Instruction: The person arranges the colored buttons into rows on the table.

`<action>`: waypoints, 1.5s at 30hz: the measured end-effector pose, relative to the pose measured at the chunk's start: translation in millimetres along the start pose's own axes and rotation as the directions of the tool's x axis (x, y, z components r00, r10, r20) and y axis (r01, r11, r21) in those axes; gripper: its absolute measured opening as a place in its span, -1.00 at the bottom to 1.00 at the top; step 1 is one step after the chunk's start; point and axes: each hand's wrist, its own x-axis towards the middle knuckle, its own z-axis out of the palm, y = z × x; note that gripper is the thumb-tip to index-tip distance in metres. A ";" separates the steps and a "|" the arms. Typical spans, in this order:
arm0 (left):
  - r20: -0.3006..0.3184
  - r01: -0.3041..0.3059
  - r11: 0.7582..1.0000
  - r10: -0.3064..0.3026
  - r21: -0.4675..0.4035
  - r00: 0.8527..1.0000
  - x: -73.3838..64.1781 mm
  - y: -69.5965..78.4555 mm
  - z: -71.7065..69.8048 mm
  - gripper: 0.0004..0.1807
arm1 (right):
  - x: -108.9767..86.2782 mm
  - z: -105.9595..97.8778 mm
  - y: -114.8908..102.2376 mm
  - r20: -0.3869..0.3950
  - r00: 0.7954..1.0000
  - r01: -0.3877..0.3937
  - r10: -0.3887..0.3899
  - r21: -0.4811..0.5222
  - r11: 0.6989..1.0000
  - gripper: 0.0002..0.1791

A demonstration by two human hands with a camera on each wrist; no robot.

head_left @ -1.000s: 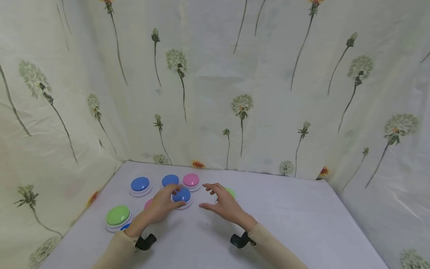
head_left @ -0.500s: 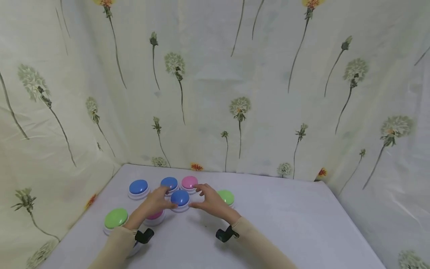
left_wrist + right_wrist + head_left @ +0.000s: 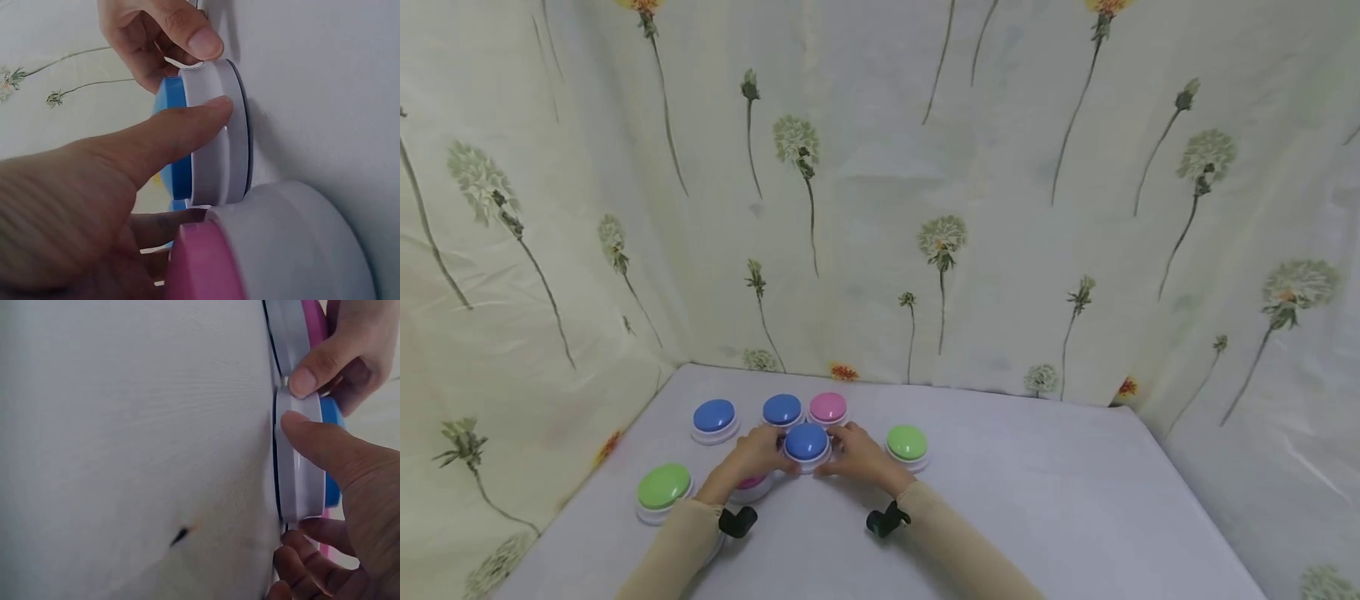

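Note:
A blue push button with a round white base sits on the white table, between the two hands. My left hand grips its left side, and in the left wrist view the thumb lies across the white base. From the other side my right hand holds the same base, its thumb on the near wall and its fingers curling behind. A pink button stands right beside the left hand, partly hidden by it in the head view.
Behind the hands are another blue button and a pink one. A third blue button and a green one stand left, another green one right. The left sleeve mostly covers a white base. Flowered cloth walls the table.
My right hand has moved left to the middle blue button, uncovering the right green button. Both hands have come together and taken hold of the blue button's base.

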 end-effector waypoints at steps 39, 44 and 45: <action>-0.056 -0.016 0.995 0.021 0.097 0.998 -3.9 33.9 -0.2 -0.24 | -21.7 -19.8 -1.6 -0.090 0.996 0.002 -0.010 -0.088 0.996 -0.20; -0.085 -0.065 0.992 0.074 0.112 0.994 -10.5 46.5 -2.1 -0.24 | -34.4 -29.8 -3.1 -0.122 0.992 0.020 -0.035 -0.121 0.992 -0.20; -0.094 -0.077 0.990 0.088 0.117 0.992 -11.8 49.6 -2.3 -0.24 | -37.2 -32.2 -3.1 -0.132 0.991 0.023 -0.040 -0.127 0.992 -0.19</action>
